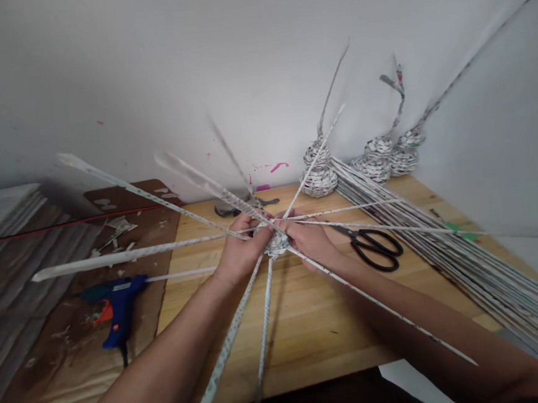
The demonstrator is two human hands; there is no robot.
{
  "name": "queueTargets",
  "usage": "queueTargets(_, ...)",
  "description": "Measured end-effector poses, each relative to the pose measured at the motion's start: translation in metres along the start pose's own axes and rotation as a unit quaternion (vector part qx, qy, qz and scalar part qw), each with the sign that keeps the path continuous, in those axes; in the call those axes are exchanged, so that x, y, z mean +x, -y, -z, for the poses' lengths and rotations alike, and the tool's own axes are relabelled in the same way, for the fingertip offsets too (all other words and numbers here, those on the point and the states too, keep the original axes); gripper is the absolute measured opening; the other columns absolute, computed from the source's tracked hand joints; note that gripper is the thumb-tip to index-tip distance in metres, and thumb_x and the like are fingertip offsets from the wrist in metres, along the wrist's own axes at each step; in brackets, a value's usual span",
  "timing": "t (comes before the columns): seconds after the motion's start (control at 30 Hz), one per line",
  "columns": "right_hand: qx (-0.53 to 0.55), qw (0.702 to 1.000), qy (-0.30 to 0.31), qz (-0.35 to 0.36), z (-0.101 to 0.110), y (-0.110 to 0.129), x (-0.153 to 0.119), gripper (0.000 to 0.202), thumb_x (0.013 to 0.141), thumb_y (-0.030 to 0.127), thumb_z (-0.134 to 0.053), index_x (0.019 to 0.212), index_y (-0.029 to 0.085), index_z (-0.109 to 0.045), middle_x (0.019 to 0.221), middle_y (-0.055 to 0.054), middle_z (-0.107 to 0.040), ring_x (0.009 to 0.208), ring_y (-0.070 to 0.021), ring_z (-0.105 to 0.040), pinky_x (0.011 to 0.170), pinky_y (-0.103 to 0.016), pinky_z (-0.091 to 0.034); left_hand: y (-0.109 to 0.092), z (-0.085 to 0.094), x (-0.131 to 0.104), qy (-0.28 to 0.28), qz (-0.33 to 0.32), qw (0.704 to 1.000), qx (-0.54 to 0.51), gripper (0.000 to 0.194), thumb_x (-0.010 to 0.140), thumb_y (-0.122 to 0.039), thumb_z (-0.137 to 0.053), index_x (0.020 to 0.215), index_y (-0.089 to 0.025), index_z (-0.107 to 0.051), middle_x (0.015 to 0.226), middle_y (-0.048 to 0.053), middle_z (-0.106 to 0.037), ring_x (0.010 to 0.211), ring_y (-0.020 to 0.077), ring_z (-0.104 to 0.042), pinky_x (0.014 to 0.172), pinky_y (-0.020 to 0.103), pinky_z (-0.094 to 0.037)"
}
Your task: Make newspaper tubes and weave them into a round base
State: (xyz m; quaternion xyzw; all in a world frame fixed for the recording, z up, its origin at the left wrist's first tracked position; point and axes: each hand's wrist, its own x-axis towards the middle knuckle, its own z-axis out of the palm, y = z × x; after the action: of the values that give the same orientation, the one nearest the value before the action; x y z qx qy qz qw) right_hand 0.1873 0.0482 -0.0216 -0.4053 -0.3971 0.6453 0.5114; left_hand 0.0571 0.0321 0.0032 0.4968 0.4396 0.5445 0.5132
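Both of my hands meet over the table around a small woven paper base (277, 243), from which several rolled newspaper tubes (133, 254) spread out in all directions. My left hand (242, 248) is closed on the base's left side, thumb on top where the tubes cross. From the right, my right hand (310, 238) pinches the weave, its fingers close to those of the left. The far fingertips are partly hidden behind the tubes. Black-handled scissors (379, 249) lie just right of my right hand.
A blue glue gun (121, 309) rests on brown cardboard (76, 359) at left. At the back right stand several woven gourd shapes (319, 181). A long bundle of paper tubes (445, 250) runs along the table's right side. Another pair of dark scissors (225, 208) lies near the wall.
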Motion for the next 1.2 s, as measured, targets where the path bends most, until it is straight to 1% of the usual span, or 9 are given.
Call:
queueTargets(0.1, -0.053, 0.998, -0.013, 0.008, -0.001, 0.006, -0.004, 0.018, 0.064, 0.033, -0.071, 0.073, 0.02, -0.064, 0.068, 0.002, -0.065, 0.068, -0.0164, -0.06, 0.066, -0.029, -0.047, 0.002, 0.001, 0.0, -0.002, 0.002, 1.0, -0.005, 0.027, 0.063, -0.027, -0.084, 0.077, -0.018, -0.064, 0.073, -0.001, -0.067, 0.064, 0.0134, -0.06, 0.062, 0.025, -0.047)
queueTargets(0.23, -0.111, 0.993, -0.044, 0.023, -0.001, 0.008, -0.006, 0.017, 0.067, 0.033, -0.069, 0.076, 0.019, -0.066, 0.072, 0.001, -0.067, 0.07, -0.0161, -0.061, 0.066, -0.027, -0.048, 0.016, 0.007, 0.003, -0.008, 0.013, 1.0, -0.022, 0.025, 0.068, -0.033, -0.081, 0.08, -0.018, -0.065, 0.079, 0.0, -0.068, 0.067, 0.0129, -0.06, 0.064, 0.024, -0.047)
queueTargets(0.33, -0.105, 0.993, -0.055, 0.023, 0.0, 0.001, -0.003, 0.018, 0.067, 0.032, -0.071, 0.077, 0.019, -0.065, 0.072, 0.001, -0.068, 0.069, -0.0165, -0.061, 0.064, -0.028, -0.048, 0.03, 0.01, 0.006, -0.028, 0.022, 0.999, -0.028, 0.027, 0.068, -0.035, -0.081, 0.082, -0.017, -0.067, 0.076, 0.0, -0.067, 0.064, 0.0127, -0.06, 0.06, 0.024, -0.046)
queueTargets(0.43, -0.054, 0.997, -0.045, 0.025, 0.0, -0.006, 0.001, 0.019, 0.065, 0.032, -0.074, 0.076, 0.02, -0.064, 0.07, 0.001, -0.067, 0.068, -0.0171, -0.061, 0.063, -0.029, -0.048, 0.037, 0.01, 0.008, -0.048, 0.025, 0.998, -0.042, 0.027, 0.067, -0.035, -0.082, 0.081, -0.016, -0.067, 0.071, -0.001, -0.067, 0.06, 0.0122, -0.06, 0.059, 0.024, -0.046)
queueTargets(0.6, 0.004, 0.999, -0.027, 0.031, 0.001, -0.009, 0.002, 0.015, 0.065, 0.029, -0.074, 0.072, 0.021, -0.064, 0.066, 0.002, -0.065, 0.064, -0.0165, -0.06, 0.062, -0.03, -0.048, 0.037, 0.009, 0.008, -0.045, 0.024, 0.998, -0.037, 0.028, 0.068, -0.035, -0.082, 0.084, -0.016, -0.069, 0.073, 0.001, -0.07, 0.061, 0.0135, -0.062, 0.06, 0.025, -0.049)
queueTargets(0.73, -0.026, 0.998, -0.045, 0.039, 0.002, -0.011, 0.003, 0.017, 0.068, 0.032, -0.074, 0.075, 0.02, -0.064, 0.067, 0.002, -0.064, 0.064, -0.0157, -0.059, 0.061, -0.029, -0.047, 0.037, 0.009, 0.008, -0.052, 0.018, 0.998, -0.042, 0.03, 0.065, -0.036, -0.083, 0.083, -0.016, -0.069, 0.077, 0.002, -0.071, 0.063, 0.0138, -0.064, 0.061, 0.024, -0.05)
queueTargets(0.83, -0.041, 0.996, -0.058, 0.047, 0.001, -0.011, 0.001, 0.018, 0.069, 0.032, -0.074, 0.074, 0.019, -0.063, 0.068, 0.002, -0.064, 0.064, -0.0146, -0.058, 0.061, -0.028, -0.045, 0.036, 0.009, 0.007, -0.065, 0.022, 0.997, -0.028, 0.031, 0.064, -0.035, -0.084, 0.082, -0.017, -0.068, 0.073, 0.001, -0.069, 0.062, 0.0137, -0.062, 0.06, 0.024, -0.049)
queueTargets(1.07, -0.061, 0.994, -0.057, 0.076, -0.003, -0.006, -0.004, 0.021, 0.069, 0.033, -0.075, 0.069, 0.02, -0.059, 0.067, 0.003, -0.062, 0.064, -0.0136, -0.055, 0.062, -0.027, -0.043, 0.028, 0.005, 0.003, -0.073, 0.036, 0.996, -0.036, 0.032, 0.061, -0.034, -0.084, 0.08, -0.015, -0.066, 0.068, 0.0, -0.067, 0.056, 0.0124, -0.058, 0.057, 0.024, -0.047)
queueTargets(1.2, -0.055, 0.994, -0.043, 0.09, -0.003, -0.008, -0.003, 0.023, 0.07, 0.034, -0.075, 0.068, 0.02, -0.057, 0.063, 0.004, -0.059, 0.061, -0.0125, -0.051, 0.061, -0.027, -0.041, 0.028, 0.004, 0.004, -0.072, 0.042, 0.995, -0.05, 0.033, 0.06, -0.032, -0.085, 0.079, -0.014, -0.066, 0.065, -0.001, -0.066, 0.056, 0.0121, -0.057, 0.056, 0.024, -0.045)
